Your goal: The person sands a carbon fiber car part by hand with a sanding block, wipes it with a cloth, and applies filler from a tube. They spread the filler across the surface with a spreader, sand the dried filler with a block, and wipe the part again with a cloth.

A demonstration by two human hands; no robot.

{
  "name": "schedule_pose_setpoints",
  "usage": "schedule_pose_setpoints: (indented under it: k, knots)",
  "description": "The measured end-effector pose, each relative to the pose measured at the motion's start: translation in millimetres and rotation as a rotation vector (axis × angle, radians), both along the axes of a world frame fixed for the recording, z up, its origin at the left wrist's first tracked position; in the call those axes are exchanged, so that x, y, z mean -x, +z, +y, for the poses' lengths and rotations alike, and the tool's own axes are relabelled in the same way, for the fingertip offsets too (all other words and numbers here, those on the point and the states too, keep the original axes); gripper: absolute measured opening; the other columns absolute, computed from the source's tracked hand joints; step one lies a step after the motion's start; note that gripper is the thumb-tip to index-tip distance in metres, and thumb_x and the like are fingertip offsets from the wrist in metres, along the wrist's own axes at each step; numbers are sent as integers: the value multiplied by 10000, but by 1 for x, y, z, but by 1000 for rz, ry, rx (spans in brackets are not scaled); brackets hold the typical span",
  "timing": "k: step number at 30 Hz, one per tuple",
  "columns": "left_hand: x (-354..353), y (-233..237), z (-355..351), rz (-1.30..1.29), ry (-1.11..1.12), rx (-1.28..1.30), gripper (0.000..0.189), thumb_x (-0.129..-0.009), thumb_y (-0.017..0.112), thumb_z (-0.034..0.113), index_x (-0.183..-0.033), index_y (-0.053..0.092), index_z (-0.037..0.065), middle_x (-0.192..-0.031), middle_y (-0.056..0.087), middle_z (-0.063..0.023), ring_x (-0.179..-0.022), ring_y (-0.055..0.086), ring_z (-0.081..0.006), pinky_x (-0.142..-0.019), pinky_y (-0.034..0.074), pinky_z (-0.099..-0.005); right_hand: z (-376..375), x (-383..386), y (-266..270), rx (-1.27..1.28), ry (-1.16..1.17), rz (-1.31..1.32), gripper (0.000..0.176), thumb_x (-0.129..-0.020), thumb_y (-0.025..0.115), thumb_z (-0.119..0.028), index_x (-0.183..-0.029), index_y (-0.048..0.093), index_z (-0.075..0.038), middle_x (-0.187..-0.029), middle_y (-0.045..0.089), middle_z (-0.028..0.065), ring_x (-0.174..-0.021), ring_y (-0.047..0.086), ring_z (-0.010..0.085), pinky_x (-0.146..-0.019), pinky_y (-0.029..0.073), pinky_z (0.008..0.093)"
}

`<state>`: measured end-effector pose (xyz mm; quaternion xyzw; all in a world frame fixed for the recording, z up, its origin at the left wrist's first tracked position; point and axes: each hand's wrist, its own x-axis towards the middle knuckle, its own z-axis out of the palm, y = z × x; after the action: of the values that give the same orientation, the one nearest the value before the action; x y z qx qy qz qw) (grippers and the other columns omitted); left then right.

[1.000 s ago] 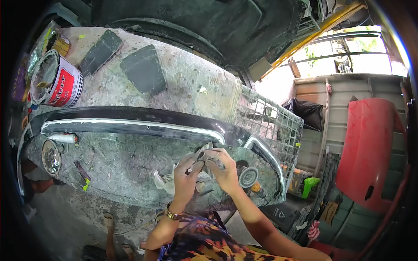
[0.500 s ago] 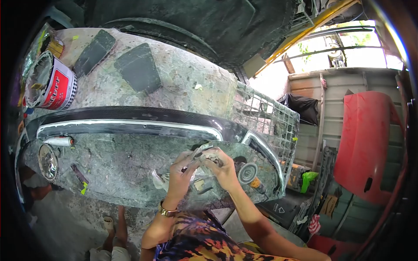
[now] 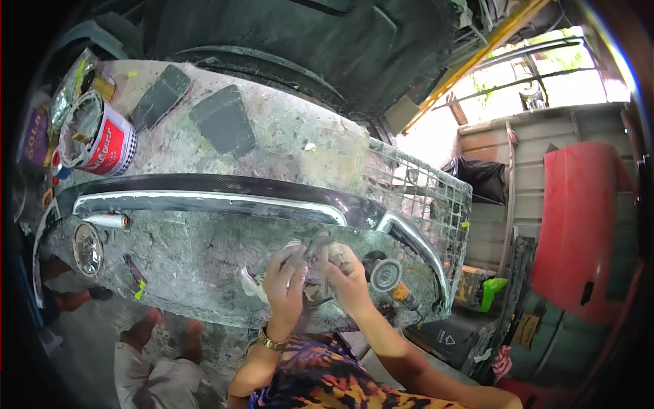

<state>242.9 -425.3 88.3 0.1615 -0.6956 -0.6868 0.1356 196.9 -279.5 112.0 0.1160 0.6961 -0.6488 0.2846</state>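
My left hand is closed, its fingers wrapped round a thin grey piece that is smeared by motion. Close beside it, my right hand pinches another grey strip-like piece, also too blurred to name. A small gap separates the two hands above the dusty worktop. A crumpled white cloth or paper lies left of my left hand. Right of my right hand rests a power sander with a round pad. Past the hands runs a long black car trim panel with a white-grey strip along it.
A filler can stands at the back left near two dark flat pieces. A clear round lid or dish and a white tube lie at left. Another person's legs show below. A red car door leans at right.
My hands have moved apart from where they met over a small grey piece. The other person's legs show more at lower left. The view has shifted slightly.
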Motion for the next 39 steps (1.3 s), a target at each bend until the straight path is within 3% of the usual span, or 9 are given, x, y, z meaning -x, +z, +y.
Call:
schedule_pose_setpoints:
  k: [2, 5, 10, 12, 16, 20, 22, 31, 39]
  knots:
    - [-8, 5, 8, 237, -102, 306, 400, -832, 654, -49, -1217, 730, 31, -1338, 640, -149, -1246, 613, -348, -1074, 485, -444, 13, 2, 14, 640, -241, -285, 447, -994, 640, -57, -1427, 526, -65, -1293, 649, 42, -1120, 648, 202, -971, 529, 372]
    - [-12, 18, 22, 339, -328, 486, 459, -815, 656, -50, -1262, 701, 43, -1346, 635, -159, -1275, 593, -376, -1079, 477, -488, 26, 4, 20, 818, -389, -365, 403, -1030, 586, -95, -1427, 526, -64, -1297, 641, 57, -1177, 626, 199, -1005, 504, 368]
    - [-13, 52, 37, 333, -325, 504, 402, -876, 681, 9, -1277, 648, 10, -1296, 645, -175, -1233, 613, -356, -1054, 488, -458, 48, -1, 41, 594, -229, -103, 442, -991, 599, -14, -1426, 525, -44, -1296, 617, 56, -1191, 592, 173, -1042, 451, 319]
    - [-15, 60, 52, 61, -141, -249, 371, -948, 697, 91, -1295, 613, -10, -1215, 664, -129, -1132, 635, -221, -994, 505, -357, 61, 4, 50, 335, 20, 102, 450, -973, 609, 10, -1414, 540, -43, -1281, 614, 59, -1169, 592, 177, -1023, 455, 312]
    - [2, 76, 50, -224, -96, -691, 332, -993, 702, 145, -1270, 637, -27, -1100, 645, 5, -981, 564, -47, -839, 462, -221, 62, 3, 58, -143, 320, 583, 447, -928, 676, 21, -1364, 595, -36, -1191, 617, 80, -1094, 596, 178, -953, 477, 301]
    - [-9, 48, 52, -258, -159, -671, 309, -984, 707, 140, -1225, 659, -45, -1149, 662, -35, -1026, 611, -101, -890, 491, -256, 56, -6, 45, -171, 92, 585, 414, -941, 698, -16, -1346, 614, -33, -1134, 633, 79, -1011, 619, 168, -912, 500, 320]
    - [-12, 42, 60, -147, -139, -233, 271, -1004, 676, 121, -1200, 675, -66, -1155, 666, -37, -1018, 619, -99, -865, 502, -256, 50, -8, 48, -175, -83, 570, 407, -943, 714, -34, -1340, 623, -43, -1126, 644, 76, -957, 632, 159, -877, 510, 318]
    - [-17, 53, 71, -133, -142, -508, 383, -1022, 629, 56, -1377, 561, -71, -1140, 675, -82, -971, 666, -135, -838, 563, -267, 39, -15, 55, -282, -11, 864, 398, -922, 669, 35, -1315, 623, -3, -1147, 634, 149, -1035, 651, 286, -903, 514, 323]
    - [-20, 41, 82, -64, -115, -321, 408, -1032, 636, 138, -1371, 579, -83, -1180, 692, -108, -987, 627, -123, -854, 524, -277, 37, -17, 54, -192, -49, 747, 306, -915, 665, 50, -1217, 675, -4, -1061, 666, 156, -961, 675, 285, -873, 526, 332]
